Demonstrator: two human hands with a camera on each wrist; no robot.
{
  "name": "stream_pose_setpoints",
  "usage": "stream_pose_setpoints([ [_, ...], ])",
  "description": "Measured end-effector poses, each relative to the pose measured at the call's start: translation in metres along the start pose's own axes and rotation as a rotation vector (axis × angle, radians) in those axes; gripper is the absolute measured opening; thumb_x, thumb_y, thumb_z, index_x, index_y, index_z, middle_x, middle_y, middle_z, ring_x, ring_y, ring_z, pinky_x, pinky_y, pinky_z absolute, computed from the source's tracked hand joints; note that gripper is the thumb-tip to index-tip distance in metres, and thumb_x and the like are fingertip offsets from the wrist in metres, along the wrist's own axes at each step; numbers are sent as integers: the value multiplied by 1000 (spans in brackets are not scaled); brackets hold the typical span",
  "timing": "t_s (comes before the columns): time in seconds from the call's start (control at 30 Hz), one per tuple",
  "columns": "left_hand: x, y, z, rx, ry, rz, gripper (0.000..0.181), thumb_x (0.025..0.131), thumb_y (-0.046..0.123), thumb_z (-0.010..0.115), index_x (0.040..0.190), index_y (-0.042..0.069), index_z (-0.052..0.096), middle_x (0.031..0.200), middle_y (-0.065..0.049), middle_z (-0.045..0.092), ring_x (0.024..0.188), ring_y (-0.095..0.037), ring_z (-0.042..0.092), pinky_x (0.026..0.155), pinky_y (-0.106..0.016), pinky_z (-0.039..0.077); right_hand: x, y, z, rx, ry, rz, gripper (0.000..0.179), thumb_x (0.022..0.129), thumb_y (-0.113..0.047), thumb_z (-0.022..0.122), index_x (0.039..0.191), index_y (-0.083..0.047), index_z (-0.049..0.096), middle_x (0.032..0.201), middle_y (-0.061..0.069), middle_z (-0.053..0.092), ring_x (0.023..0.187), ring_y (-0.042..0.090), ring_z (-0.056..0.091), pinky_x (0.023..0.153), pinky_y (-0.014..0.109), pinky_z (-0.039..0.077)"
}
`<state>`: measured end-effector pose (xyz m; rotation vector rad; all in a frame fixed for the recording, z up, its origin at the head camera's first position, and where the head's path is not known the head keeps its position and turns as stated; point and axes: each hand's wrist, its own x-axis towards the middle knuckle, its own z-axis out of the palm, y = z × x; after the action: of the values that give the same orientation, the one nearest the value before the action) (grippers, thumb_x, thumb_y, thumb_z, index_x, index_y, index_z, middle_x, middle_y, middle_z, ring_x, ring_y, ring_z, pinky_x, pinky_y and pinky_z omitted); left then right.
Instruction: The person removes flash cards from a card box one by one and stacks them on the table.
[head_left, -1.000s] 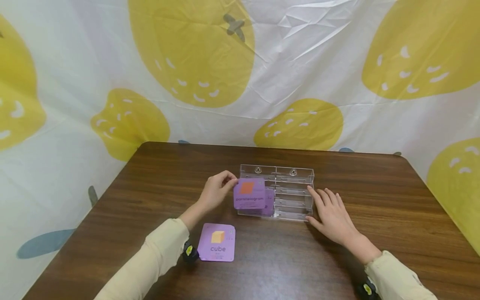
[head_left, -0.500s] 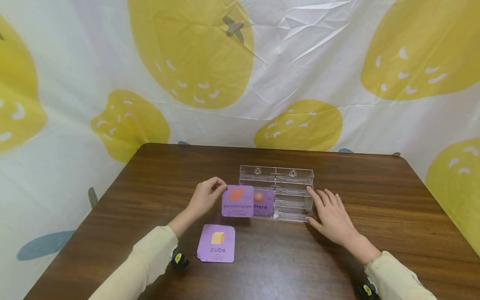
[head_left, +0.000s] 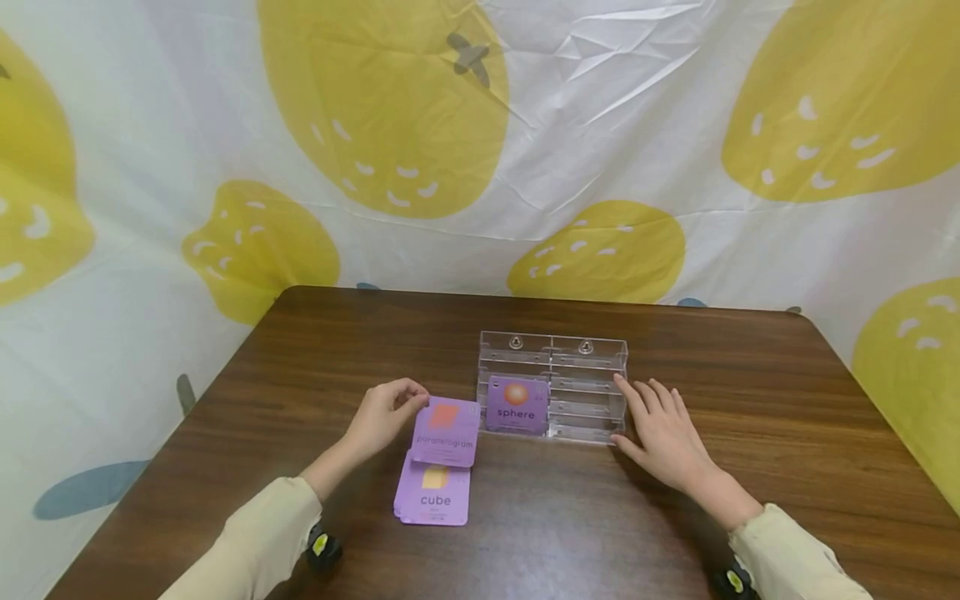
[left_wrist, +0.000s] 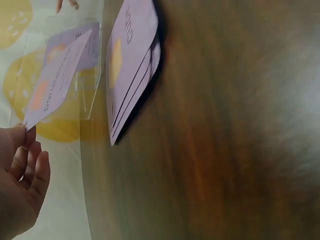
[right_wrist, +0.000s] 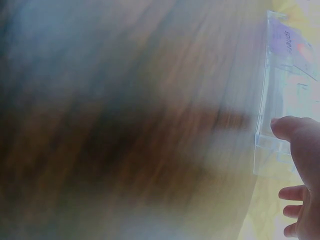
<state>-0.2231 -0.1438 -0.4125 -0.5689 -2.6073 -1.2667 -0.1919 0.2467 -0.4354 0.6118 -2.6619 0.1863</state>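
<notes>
My left hand (head_left: 384, 418) pinches the upper left corner of a purple parallelogram flash card (head_left: 446, 432), held up in front of the rack. In the head view this card overlaps the top of a small stack of purple cards whose uppermost one is the cube card (head_left: 435, 498). A sphere card (head_left: 517, 405) stands in the lower left slot of a clear acrylic card rack (head_left: 588, 408) with two columns of tiers. At the rack's right side rests my right hand (head_left: 663, 433), fingers spread, thumb and fingertips touching its edge. In the right wrist view, the thumb (right_wrist: 287, 127) lies against the clear plastic.
A dark brown wooden table (head_left: 570, 533) bears everything. Behind its far edge hangs a white curtain (head_left: 420, 250) printed with yellow lemons. The rack has two small round hanging holes along its top.
My left hand has drawn the parallelogram card away from the rack, left and toward me, uncovering the sphere card. My right hand has stayed at the rack's side.
</notes>
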Motion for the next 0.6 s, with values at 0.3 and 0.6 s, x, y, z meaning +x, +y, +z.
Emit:
stream_pose_setpoints([
  [0.3, -20, 5, -3, -48, -82, -43, 7, 86, 8, 60, 88, 4, 66, 80, -2, 66, 67, -10, 56, 59, -22, 46, 1, 0, 0, -3, 9, -7, 85, 74, -32, 73, 140, -6, 27, 120, 25, 47, 116, 45, 36, 93, 62, 27],
  [0.6, -34, 1, -8, -35, -104, -51, 7, 87, 10, 60, 88, 6, 66, 80, 0, 66, 70, -10, 56, 60, -23, 46, 0, 0, 0, -7, 11, -11, 84, 73, -31, 73, 139, -5, 28, 119, 26, 47, 116, 45, 36, 93, 62, 27],
])
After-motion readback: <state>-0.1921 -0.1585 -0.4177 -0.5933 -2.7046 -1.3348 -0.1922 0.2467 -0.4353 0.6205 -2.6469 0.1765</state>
